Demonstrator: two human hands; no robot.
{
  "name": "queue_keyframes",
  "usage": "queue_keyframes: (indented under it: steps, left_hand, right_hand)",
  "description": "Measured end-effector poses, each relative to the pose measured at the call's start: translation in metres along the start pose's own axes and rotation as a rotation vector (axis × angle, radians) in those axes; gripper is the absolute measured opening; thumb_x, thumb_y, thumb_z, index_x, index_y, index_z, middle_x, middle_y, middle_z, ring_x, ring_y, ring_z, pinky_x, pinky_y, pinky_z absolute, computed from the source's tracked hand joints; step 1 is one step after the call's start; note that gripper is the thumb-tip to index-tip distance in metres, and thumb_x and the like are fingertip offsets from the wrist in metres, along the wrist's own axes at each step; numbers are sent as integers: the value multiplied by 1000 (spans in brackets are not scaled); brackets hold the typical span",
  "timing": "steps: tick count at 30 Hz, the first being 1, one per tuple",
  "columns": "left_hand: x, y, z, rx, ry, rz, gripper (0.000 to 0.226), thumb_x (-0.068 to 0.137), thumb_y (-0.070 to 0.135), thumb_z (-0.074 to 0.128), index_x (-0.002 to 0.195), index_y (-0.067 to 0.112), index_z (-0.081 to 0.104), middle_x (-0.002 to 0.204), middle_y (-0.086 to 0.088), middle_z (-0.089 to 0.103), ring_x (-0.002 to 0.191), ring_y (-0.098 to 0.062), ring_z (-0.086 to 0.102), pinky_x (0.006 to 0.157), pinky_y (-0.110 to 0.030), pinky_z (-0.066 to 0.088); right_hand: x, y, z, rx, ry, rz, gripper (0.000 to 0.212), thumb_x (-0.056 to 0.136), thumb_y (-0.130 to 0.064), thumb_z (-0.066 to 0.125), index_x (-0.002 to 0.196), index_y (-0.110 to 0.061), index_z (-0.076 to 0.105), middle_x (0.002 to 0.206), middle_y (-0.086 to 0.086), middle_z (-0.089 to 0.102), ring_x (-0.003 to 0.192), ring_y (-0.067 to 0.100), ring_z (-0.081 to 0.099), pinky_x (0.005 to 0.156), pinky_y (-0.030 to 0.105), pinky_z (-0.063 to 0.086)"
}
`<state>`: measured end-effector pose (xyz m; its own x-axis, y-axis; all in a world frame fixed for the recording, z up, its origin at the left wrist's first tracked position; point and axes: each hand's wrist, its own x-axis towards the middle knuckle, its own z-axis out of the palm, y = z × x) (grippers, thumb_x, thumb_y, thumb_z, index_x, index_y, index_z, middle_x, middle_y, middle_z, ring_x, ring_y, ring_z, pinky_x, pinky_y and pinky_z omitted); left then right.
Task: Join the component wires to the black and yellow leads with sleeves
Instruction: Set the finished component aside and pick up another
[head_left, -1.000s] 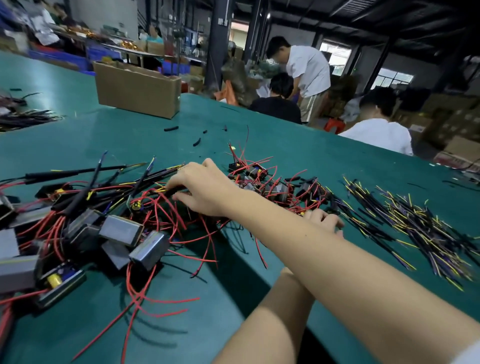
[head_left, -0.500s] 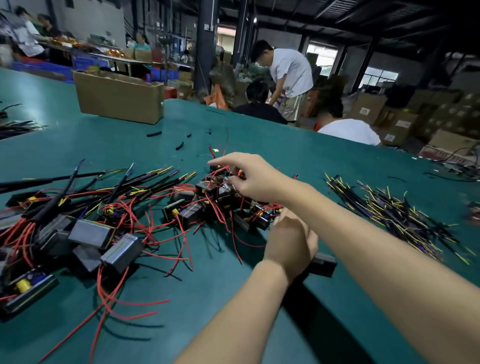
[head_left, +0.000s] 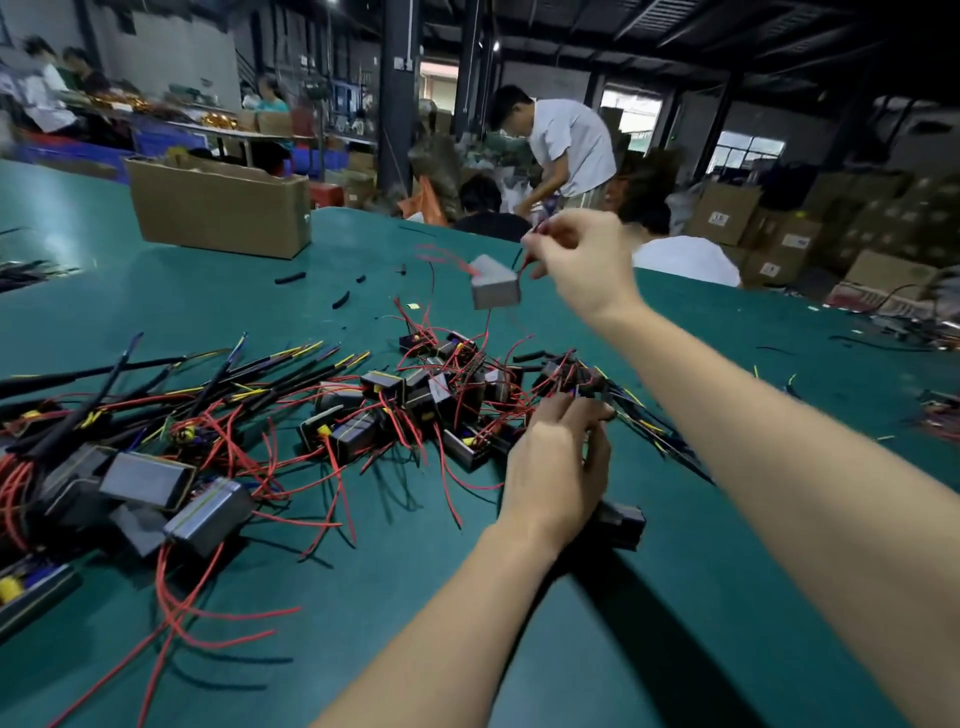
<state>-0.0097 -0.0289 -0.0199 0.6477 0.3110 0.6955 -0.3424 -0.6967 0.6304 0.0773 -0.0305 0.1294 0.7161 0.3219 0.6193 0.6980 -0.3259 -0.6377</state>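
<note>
My right hand (head_left: 582, 265) is raised above the green table (head_left: 519, 623) and pinches the red wires of a grey box component (head_left: 493, 285), which dangles tilted in the air below its fingers. Down on the table, my left hand (head_left: 558, 462) rests on the edge of a pile of dark components with red wires (head_left: 441, 395), its fingers curled among black and yellow leads (head_left: 639, 415). What the left fingers hold is hidden. A second pile of grey components (head_left: 150, 488) with long black sleeved leads (head_left: 208, 374) lies at the left.
An open cardboard box (head_left: 218, 208) stands at the back left of the table. Short black sleeve pieces (head_left: 340, 300) lie scattered behind the piles. A black block (head_left: 621, 522) sits by my left wrist. Several people work beyond the table's far edge.
My right hand has risen from the pile and lifted a grey component by its red wires. My left hand stays low at the pile's right edge.
</note>
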Motion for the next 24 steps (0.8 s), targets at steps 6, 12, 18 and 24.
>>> queue_keyframes:
  steps: [6,12,18,24]
  left_hand:
    - [19,18,-11,-597,141,-373,15,98,11,48,95,12,63,90,-8,67,74,-19,61,61,-19,51]
    - [37,32,-30,-1509,-144,-746,15,91,25,46,99,16,55,94,-8,64,87,-23,61,77,-34,56]
    - [28,33,-11,-1178,-144,-651,17,92,4,53,106,11,59,107,-14,64,98,-26,58,101,-49,41]
    - [20,34,-7,-938,-183,-566,20,88,10,63,103,22,56,89,4,73,83,-9,70,75,-27,53]
  right_hand:
    - [-14,6,-62,365,-6,130,18,91,-4,58,75,-11,59,61,-3,67,51,4,63,52,15,48]
    - [-77,41,-85,832,-98,355,18,94,5,45,91,-4,61,75,2,73,69,12,69,70,19,56]
    - [-124,70,-90,969,21,494,22,93,4,45,96,-8,63,75,2,73,69,10,69,68,19,56]
    - [-140,80,-95,1003,74,552,18,95,-7,50,94,-17,66,75,-4,72,65,6,66,59,14,49]
